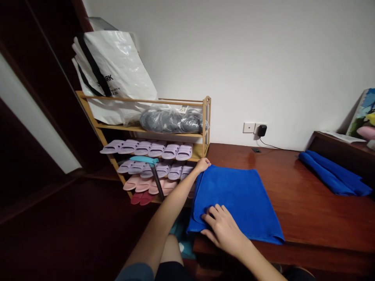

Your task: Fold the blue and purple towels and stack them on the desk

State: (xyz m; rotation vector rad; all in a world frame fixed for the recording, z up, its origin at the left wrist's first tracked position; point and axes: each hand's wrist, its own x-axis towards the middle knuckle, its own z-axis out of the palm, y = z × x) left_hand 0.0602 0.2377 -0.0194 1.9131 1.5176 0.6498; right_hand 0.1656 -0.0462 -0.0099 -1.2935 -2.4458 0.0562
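Note:
A bright blue cloth [234,191], folded into layers, lies flat on the reddish-brown wooden tabletop [293,218], its near edge close to the front of the table. At its far left corner, my left hand [202,165] is closed, fingertips pinching the cloth. My right hand [224,228] bends over the near left part, its fingers curled on the top layer and its thumb by the front edge. A layered edge shows along the cloth's left side between my hands.
Another folded blue cloth [334,173] lies at the table's right. Left stands a wooden shoe rack [206,117] with purple slippers [156,148], pink slippers [143,183] and a white bag [117,62]. A blue-topped handle [145,160] rises before it. A black plug [262,130] sits in the wall.

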